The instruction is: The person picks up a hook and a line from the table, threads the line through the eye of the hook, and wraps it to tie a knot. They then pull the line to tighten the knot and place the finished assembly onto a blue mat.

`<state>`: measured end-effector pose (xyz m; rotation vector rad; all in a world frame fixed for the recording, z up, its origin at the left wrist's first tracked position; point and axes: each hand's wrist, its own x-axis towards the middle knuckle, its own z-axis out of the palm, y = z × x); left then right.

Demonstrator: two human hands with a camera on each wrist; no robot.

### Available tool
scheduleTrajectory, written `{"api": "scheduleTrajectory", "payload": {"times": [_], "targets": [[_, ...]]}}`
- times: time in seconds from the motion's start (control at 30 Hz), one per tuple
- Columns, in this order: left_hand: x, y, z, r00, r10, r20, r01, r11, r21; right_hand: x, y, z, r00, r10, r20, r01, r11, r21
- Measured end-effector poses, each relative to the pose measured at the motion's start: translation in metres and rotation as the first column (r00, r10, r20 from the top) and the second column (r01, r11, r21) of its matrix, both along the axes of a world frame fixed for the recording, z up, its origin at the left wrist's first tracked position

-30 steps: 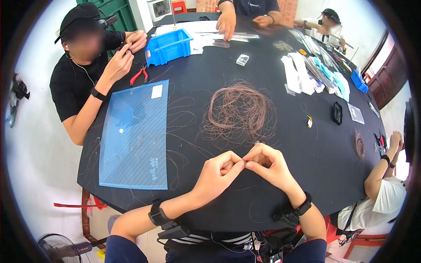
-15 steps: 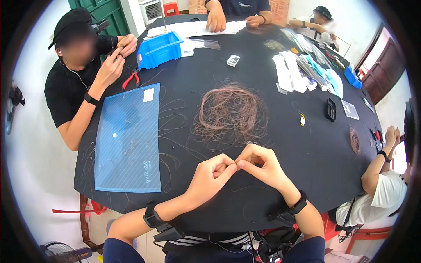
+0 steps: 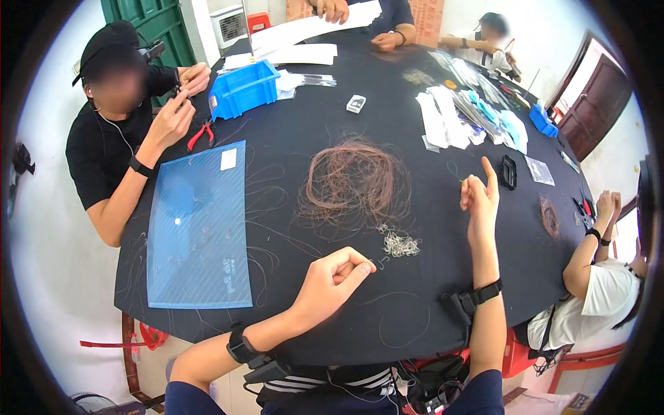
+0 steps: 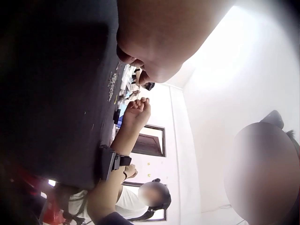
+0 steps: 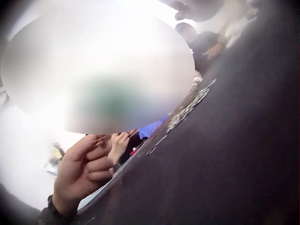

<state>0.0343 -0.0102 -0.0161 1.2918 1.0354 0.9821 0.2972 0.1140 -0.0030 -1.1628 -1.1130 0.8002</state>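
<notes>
My left hand (image 3: 330, 282) pinches with thumb and index finger at what looks like a tiny fish hook, just left of a small heap of silvery fish hooks (image 3: 401, 244). In the right wrist view this left hand (image 5: 86, 171) has its other fingers curled in. My right hand (image 3: 482, 207) is raised away to the right, index finger extended and the rest bent. From the left wrist view, the right hand (image 4: 137, 115) has curled fingers; I cannot tell whether a fine line is in them. Beyond the hooks lies a loose brown coil of line (image 3: 356, 180).
A blue file bag (image 3: 197, 235) lies at left among loose strands. Behind it are red pliers (image 3: 200, 136) and a blue bin (image 3: 243, 90). White strips (image 3: 443, 117) and a black tray (image 3: 508, 171) lie at right. Other people sit around the black table (image 3: 325, 332).
My right hand has parted from the left hand and swung out to the right and forward, uncovering the hook heap. The left hand keeps its pinch. The person opposite has lifted a white sheet.
</notes>
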Motion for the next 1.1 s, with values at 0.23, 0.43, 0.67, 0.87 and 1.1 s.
{"api": "scheduleTrajectory", "payload": {"times": [0.23, 0.43, 0.67, 0.87, 1.1], "targets": [[-0.001, 0.001, -0.001, 0.999, -0.001, 0.032, 0.001, 1.000, 0.001, 0.041, 0.116, 0.060, 0.952, 0.233, 0.200, -0.159, 0.932, -0.326], [-0.001, 0.001, 0.004, 1.000, 0.001, -0.004, -0.001, 1.000, 0.008, 0.035, 0.138, 0.068, 0.898, 0.237, 0.371, -0.059, 0.901, -0.431], [0.000, 0.000, 0.002, 1.000, -0.016, -0.004, 0.016, 1.000, -0.011, 0.020, 0.084, 0.052, 0.831, 0.475, 0.290, -0.300, 0.821, -0.485], [0.001, 0.001, -0.001, 1.000, -0.007, 0.027, 0.007, 1.000, -0.002, -0.019, -0.018, 0.063, 0.718, 0.673, 0.179, -0.546, 0.703, -0.456], [0.002, 0.001, 0.001, 0.998, 0.054, 0.041, -0.054, 0.998, -0.013, -0.067, -0.076, 0.046, 0.613, 0.789, 0.044, -0.678, 0.554, -0.483]]}}
